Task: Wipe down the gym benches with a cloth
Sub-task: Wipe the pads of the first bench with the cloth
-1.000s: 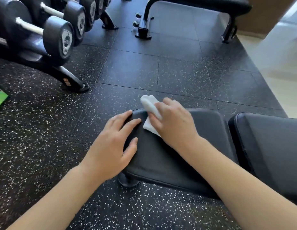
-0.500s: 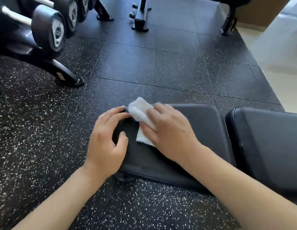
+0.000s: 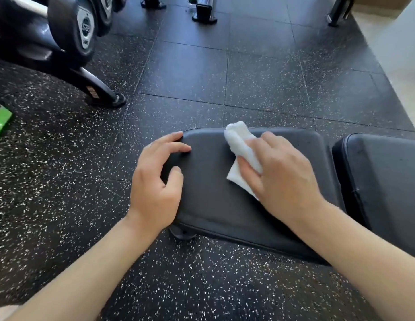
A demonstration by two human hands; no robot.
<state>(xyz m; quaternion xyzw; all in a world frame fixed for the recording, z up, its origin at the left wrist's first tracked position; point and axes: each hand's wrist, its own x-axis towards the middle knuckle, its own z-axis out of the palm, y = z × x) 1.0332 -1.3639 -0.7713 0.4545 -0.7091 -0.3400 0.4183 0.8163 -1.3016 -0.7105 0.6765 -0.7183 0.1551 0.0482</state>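
while both forearms reached forward, the left hand [image 3: 155, 181] rested at the near left end of the table [image 3: 213, 205], fingers loosely curled over its rounded edge and holding nothing. the right hand [image 3: 280, 174] had its grip clamped on the white cloth [image 3: 239, 144], pressing it flat to the pad near the far edge. unwiped pad ran rightward from the cloth along the table's long axis, toward the back pad [image 3: 382, 181]. beyond stood the dumbbell rack [image 3: 70, 35].

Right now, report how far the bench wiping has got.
Done: nothing visibly finished. In hand: right hand presses the white cloth onto the seat pad; left hand steadies its end. Left: the adjoining back pad, untouched.
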